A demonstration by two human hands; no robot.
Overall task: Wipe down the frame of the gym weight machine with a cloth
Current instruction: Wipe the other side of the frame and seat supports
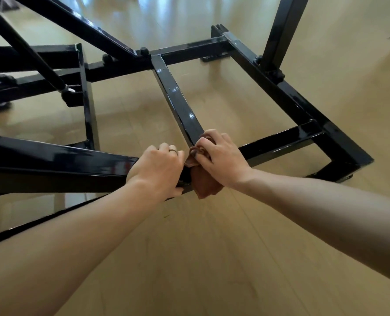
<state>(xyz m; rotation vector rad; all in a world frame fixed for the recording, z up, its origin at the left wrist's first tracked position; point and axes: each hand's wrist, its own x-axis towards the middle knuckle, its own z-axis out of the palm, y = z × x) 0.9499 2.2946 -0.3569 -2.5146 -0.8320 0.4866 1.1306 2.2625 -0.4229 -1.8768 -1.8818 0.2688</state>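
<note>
A brown cloth (pixel 204 179) is pinched and bunched by the curled fingers of the right hand (pixel 221 157) at the joint where the centre cross tube (pixel 178 103) of the black weight machine frame (pixel 287 92) meets the near rail (pixel 278 143). Part of the cloth is draped over the rail's front face and hangs below it. The left hand (pixel 159 166) is wrapped round the rail just beside the cloth, its fingers curled over the top and a ring (pixel 173 150) worn on one of them; it appears to be used as a brace.

Several risks can be judged from here. Because the cloth is held bunched, little of it is pressed flat, so the joint's inner corners and undersides could be missed. The loose hanging flap might be caught on a tube edge. Knuckles could be knocked against the joint, and the glossy paint could be scratched by the ring.
</note>
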